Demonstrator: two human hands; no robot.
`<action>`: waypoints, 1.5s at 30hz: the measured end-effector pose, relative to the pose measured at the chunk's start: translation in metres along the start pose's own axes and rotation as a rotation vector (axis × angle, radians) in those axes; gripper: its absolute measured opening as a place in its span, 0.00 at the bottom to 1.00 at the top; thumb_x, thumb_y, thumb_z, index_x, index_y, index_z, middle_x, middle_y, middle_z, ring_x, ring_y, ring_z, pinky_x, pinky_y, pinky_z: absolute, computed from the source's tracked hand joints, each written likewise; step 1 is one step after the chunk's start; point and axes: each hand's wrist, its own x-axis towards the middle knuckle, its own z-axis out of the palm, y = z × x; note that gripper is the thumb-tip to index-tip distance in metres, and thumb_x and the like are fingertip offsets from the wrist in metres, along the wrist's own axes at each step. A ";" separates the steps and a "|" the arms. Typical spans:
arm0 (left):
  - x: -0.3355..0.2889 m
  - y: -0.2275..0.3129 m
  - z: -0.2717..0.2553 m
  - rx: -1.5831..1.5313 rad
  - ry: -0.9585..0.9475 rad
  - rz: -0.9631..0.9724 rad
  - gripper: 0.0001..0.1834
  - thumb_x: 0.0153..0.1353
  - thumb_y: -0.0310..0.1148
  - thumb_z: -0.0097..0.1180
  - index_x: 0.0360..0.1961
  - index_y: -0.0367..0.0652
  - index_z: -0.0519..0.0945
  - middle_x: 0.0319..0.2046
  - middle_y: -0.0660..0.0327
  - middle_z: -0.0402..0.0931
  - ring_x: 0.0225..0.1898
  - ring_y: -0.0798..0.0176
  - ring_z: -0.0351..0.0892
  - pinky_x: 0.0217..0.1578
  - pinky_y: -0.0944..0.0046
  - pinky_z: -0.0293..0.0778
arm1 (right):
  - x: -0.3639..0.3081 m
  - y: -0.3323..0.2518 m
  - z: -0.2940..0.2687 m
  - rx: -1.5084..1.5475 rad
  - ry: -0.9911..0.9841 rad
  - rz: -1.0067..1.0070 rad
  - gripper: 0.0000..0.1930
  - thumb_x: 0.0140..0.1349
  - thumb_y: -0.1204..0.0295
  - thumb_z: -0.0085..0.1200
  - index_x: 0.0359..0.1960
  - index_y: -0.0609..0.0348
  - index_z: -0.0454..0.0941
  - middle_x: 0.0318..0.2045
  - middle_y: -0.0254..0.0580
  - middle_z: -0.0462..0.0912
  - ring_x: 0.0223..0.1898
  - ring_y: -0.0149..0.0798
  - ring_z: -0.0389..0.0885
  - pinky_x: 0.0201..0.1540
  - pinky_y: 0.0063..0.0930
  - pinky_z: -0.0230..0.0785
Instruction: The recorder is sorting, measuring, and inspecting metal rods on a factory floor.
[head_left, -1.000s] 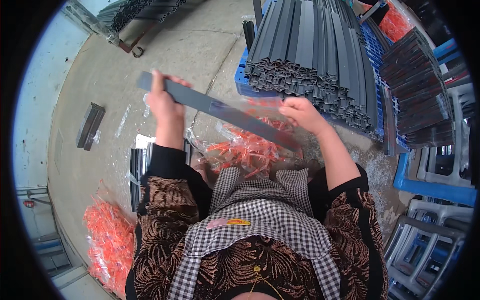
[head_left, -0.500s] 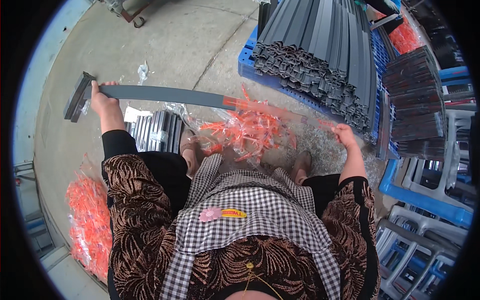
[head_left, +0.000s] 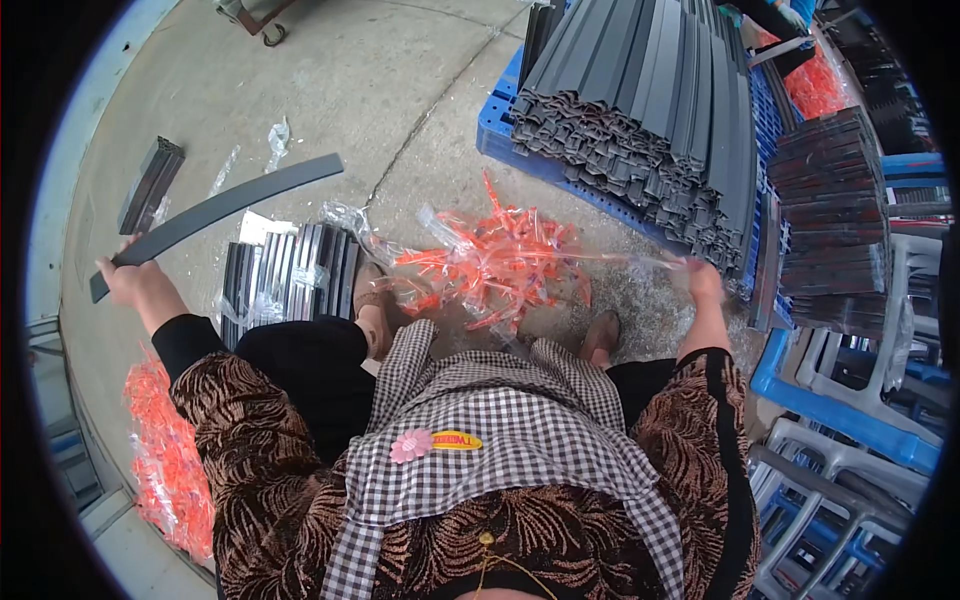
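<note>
My left hand (head_left: 133,282), at the far left, is closed round the near end of a dark grey flat strip (head_left: 230,203). The strip's other end points up and right over the floor, bare of any wrapping. Out to the right, my right hand (head_left: 704,282) is closed on a clear plastic sleeve (head_left: 630,259), which trails left toward a heap of orange-and-clear plastic film (head_left: 500,255) between my feet. The right fingers are somewhat blurred. Near my left hand lie a small dark strip bundle (head_left: 152,186) and a row of dark strips (head_left: 290,272) with clear film on it.
A tall stack of grey profiles (head_left: 640,110) rests on a blue pallet (head_left: 500,135) ahead right. Dark strips (head_left: 830,210) are piled at the right above grey and blue pallets (head_left: 850,390). Another orange film heap (head_left: 165,450) lies at left. A co-worker's gloved hand (head_left: 792,15) shows top right.
The strip has come out of the plastic sleeve. My left hand has moved left and nearer with the strip; my right hand still holds the sleeve, now thin and loose.
</note>
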 end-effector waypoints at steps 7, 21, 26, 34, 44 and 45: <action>-0.047 0.006 0.051 -0.017 -0.208 0.041 0.12 0.62 0.35 0.49 0.26 0.37 0.70 0.20 0.54 0.70 0.24 0.57 0.70 0.31 0.59 0.71 | -0.083 -0.231 0.107 -0.312 -0.084 -0.845 0.17 0.53 0.58 0.44 0.34 0.54 0.82 0.45 0.43 0.77 0.45 0.48 0.74 0.44 0.31 0.66; -0.117 -0.036 0.112 -0.144 -0.313 -0.260 0.13 0.61 0.38 0.50 0.24 0.41 0.68 0.19 0.57 0.69 0.23 0.59 0.70 0.29 0.61 0.70 | -0.076 -0.244 0.066 -0.227 0.149 -0.642 0.14 0.52 0.62 0.46 0.23 0.59 0.80 0.24 0.45 0.82 0.26 0.51 0.78 0.30 0.40 0.70; -0.116 -0.061 0.122 -0.255 -0.522 -0.376 0.14 0.61 0.40 0.50 0.24 0.42 0.68 0.20 0.57 0.68 0.22 0.61 0.68 0.28 0.63 0.69 | -0.132 -0.246 -0.064 0.695 -0.095 -0.626 0.17 0.51 0.58 0.52 0.31 0.60 0.78 0.28 0.41 0.80 0.28 0.41 0.76 0.34 0.32 0.68; -0.210 -0.084 0.176 -0.211 -0.550 -0.601 0.18 0.64 0.45 0.45 0.36 0.38 0.70 0.28 0.53 0.74 0.28 0.59 0.75 0.32 0.66 0.71 | -0.205 -0.184 -0.103 0.452 -0.151 -0.933 0.30 0.47 0.71 0.53 0.56 0.57 0.64 0.43 0.44 0.78 0.37 0.43 0.79 0.38 0.32 0.71; -0.283 -0.129 0.167 0.351 -0.969 -0.784 0.14 0.59 0.36 0.48 0.39 0.37 0.73 0.22 0.56 0.76 0.18 0.61 0.76 0.21 0.71 0.73 | -0.074 -0.078 -0.170 0.606 0.419 -0.184 0.26 0.49 0.67 0.52 0.51 0.65 0.66 0.39 0.56 0.78 0.36 0.49 0.78 0.41 0.36 0.70; -0.290 -0.135 0.166 0.353 -0.980 -0.775 0.14 0.59 0.36 0.48 0.39 0.37 0.73 0.22 0.56 0.76 0.18 0.61 0.76 0.21 0.71 0.73 | -0.057 -0.076 -0.173 0.541 0.434 -0.116 0.25 0.49 0.67 0.52 0.50 0.65 0.67 0.39 0.56 0.78 0.36 0.49 0.78 0.41 0.36 0.69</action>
